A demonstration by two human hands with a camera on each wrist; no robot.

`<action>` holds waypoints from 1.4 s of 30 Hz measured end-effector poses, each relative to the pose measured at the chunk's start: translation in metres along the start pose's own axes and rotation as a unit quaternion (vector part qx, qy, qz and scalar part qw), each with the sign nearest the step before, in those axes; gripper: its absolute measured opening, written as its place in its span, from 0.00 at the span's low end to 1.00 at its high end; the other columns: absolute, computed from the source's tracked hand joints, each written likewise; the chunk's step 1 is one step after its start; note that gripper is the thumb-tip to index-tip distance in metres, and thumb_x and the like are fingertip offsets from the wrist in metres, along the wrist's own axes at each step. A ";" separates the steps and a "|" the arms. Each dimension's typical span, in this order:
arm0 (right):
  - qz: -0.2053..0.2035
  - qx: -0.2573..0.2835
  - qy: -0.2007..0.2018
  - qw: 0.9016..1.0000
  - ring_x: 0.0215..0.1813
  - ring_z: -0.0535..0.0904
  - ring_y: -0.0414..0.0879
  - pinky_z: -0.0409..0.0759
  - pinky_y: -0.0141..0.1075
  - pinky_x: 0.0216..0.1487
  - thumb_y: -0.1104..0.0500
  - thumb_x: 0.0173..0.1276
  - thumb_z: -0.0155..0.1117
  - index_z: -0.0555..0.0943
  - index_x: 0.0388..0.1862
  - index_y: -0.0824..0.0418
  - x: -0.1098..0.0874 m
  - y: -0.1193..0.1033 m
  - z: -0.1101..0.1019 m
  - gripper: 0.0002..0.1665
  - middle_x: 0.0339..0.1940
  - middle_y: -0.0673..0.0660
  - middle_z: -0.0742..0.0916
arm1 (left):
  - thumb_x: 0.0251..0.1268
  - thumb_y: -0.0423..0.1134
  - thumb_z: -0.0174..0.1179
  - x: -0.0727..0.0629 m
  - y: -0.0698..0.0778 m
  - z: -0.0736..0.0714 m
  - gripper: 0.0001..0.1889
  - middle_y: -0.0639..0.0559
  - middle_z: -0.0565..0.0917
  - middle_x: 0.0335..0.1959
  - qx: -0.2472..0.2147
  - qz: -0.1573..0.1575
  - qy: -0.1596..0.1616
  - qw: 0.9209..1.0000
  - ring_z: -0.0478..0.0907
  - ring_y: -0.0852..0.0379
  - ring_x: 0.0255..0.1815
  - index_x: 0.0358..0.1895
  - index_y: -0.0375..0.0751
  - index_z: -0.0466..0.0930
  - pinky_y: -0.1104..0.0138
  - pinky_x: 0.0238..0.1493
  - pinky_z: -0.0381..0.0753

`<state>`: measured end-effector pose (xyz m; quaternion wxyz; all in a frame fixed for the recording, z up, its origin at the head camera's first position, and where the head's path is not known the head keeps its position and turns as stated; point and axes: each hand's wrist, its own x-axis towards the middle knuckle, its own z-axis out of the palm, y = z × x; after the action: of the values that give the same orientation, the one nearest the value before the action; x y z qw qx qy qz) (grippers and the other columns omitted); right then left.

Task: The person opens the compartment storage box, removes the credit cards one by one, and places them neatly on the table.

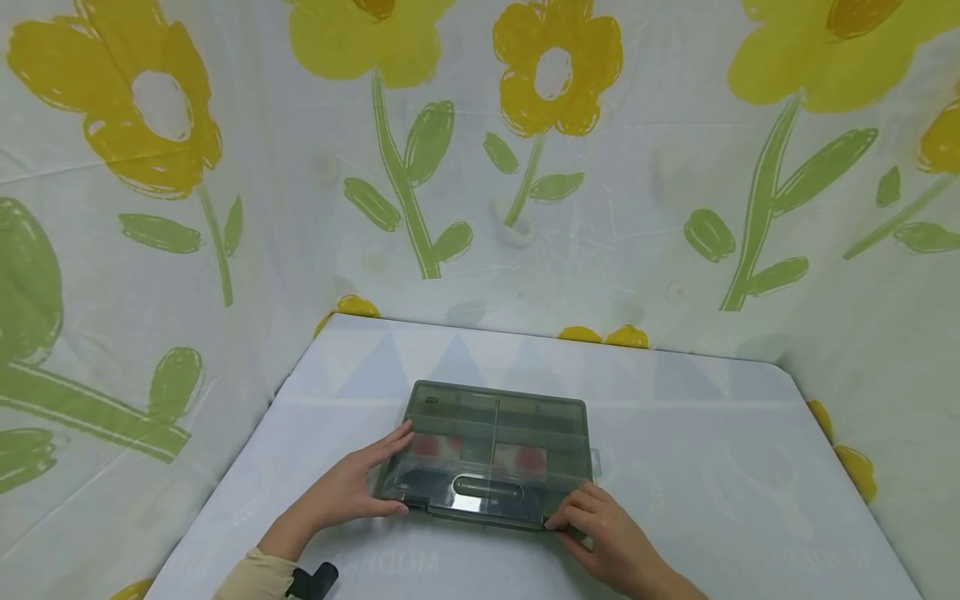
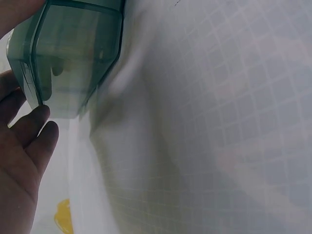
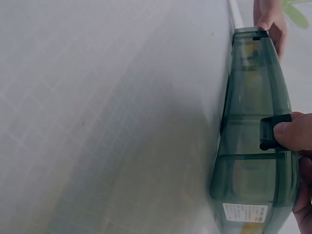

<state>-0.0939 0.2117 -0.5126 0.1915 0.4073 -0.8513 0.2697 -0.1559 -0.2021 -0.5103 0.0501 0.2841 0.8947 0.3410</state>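
Note:
A flat translucent green compartment box (image 1: 465, 410), its lid down, lies on the table. Two pale pieces with red patches show through the lid. My left hand (image 1: 341, 492) spans the box's left front corner, with fairly straight fingers on the side edge and the thumb at the front. At the right of the front edge, my right hand (image 1: 611, 533) has its thumb on a dark latch (image 3: 266, 130), while its other fingers curl over the lid side. The left wrist view shows fingertips (image 2: 36, 117) right at the lid's rim.
The table (image 1: 697, 467) wears a white cloth with pale blue triangles along the back. White curtains (image 1: 637, 200) with yellow flowers stand behind and at both sides. A clear tab (image 1: 597, 463) sticks out past the box's right side. A white label (image 3: 244, 213) is on the box wall.

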 end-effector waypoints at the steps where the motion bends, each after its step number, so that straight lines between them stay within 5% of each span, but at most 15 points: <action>1: -0.001 0.004 0.003 1.000 0.40 0.72 0.32 0.76 0.29 0.48 0.68 0.45 0.84 0.85 0.37 0.47 0.000 0.000 0.000 0.24 0.39 0.36 0.82 | 0.50 0.60 0.77 0.000 0.000 0.000 0.54 0.51 0.58 0.82 0.002 0.000 0.000 1.000 0.62 0.42 0.77 0.79 0.41 0.62 0.44 0.67 0.76; 9: -0.036 0.010 0.012 0.999 0.38 0.70 0.34 0.67 0.23 0.40 0.67 0.42 0.85 0.86 0.37 0.48 -0.006 0.003 0.005 0.25 0.37 0.37 0.82 | 0.51 0.59 0.77 0.001 0.002 -0.001 0.54 0.51 0.57 0.82 0.003 0.002 -0.005 1.000 0.62 0.43 0.77 0.79 0.40 0.62 0.46 0.67 0.77; 24: -0.079 -0.012 -0.008 0.997 0.40 0.69 0.35 0.65 0.26 0.41 0.59 0.50 0.84 0.85 0.41 0.45 -0.008 0.007 0.007 0.21 0.38 0.38 0.81 | 0.51 0.59 0.77 0.000 0.004 -0.004 0.54 0.51 0.56 0.82 0.007 -0.009 -0.018 1.000 0.62 0.42 0.77 0.79 0.41 0.61 0.45 0.67 0.77; 34: -0.051 0.013 -0.005 0.999 0.41 0.70 0.34 0.69 0.26 0.41 0.58 0.52 0.83 0.85 0.43 0.44 -0.006 0.003 0.005 0.21 0.39 0.36 0.81 | 0.55 0.59 0.75 0.000 0.005 -0.005 0.53 0.53 0.54 0.83 -0.001 -0.015 -0.031 0.999 0.60 0.42 0.78 0.80 0.43 0.60 0.45 0.67 0.77; 42: 0.014 0.041 -0.025 0.999 0.38 0.71 0.29 0.73 0.26 0.39 0.59 0.58 0.80 0.85 0.46 0.45 0.008 -0.008 0.005 0.19 0.37 0.34 0.81 | 0.52 0.60 0.76 0.000 0.003 -0.004 0.53 0.54 0.55 0.82 -0.008 -0.019 -0.022 1.000 0.60 0.42 0.78 0.80 0.46 0.61 0.43 0.67 0.76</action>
<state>-0.0931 0.1998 -0.5094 0.1490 0.4092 -0.8499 0.2969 -0.1553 -0.2029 -0.5058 0.0787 0.2741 0.8959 0.3406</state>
